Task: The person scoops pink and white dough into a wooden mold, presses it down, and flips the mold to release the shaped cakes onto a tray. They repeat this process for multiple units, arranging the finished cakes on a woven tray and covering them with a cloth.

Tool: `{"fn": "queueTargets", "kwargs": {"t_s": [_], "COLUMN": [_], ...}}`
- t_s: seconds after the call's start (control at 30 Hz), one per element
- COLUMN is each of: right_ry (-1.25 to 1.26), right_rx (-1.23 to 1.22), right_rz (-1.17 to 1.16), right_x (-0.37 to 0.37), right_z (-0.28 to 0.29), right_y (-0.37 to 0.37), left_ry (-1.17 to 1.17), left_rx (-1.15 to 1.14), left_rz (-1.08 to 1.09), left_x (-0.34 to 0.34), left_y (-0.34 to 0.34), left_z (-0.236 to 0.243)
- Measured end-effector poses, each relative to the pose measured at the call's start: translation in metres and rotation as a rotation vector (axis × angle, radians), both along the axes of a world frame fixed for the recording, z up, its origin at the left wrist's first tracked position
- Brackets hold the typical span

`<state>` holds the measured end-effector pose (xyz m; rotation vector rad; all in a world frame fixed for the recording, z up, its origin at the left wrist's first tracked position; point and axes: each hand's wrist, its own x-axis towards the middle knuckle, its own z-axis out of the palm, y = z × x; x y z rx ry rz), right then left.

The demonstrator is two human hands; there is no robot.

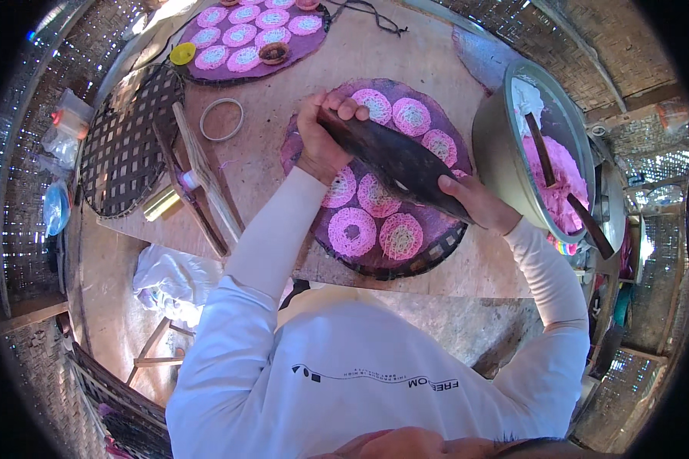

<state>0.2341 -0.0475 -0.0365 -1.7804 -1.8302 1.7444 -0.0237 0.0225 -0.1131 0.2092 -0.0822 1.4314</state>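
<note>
Both my hands grip a long, dark, smooth piece that looks wooden, tilted from upper left to lower right. My left hand is closed round its upper end, fingertips over the top. At the lower end my right hand clasps it, thumb on top. Below it lies a round tray covered in purple, with a dark woven rim. On the tray sit several lacy pink-and-white rounds; the held piece and my hands hide some of the tray.
A deep metal basin at the right holds pink and white masses and two sticks. Another tray of rounds, with a brown bowl and yellow cup, lies far left. A white ring and woven tray are left.
</note>
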Motion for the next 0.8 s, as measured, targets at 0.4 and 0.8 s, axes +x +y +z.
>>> {"fn": "queueTargets", "kwargs": {"t_s": [0.4,0.8], "right_ry": [0.403,0.155], "right_rx": [-0.367,-0.251], "right_rz": [-0.169,-0.015], "right_x": [-0.036,-0.040], "right_z": [0.023,0.004], "right_y": [-0.056,-0.057], "left_ry": [0.170,0.142], "left_rx": [-0.094,-0.187], "left_rz": [-0.045,0.052], "left_x": [-0.031,-0.036], "left_y": [-0.069,-0.084], "left_z": [0.057,0.033]}}
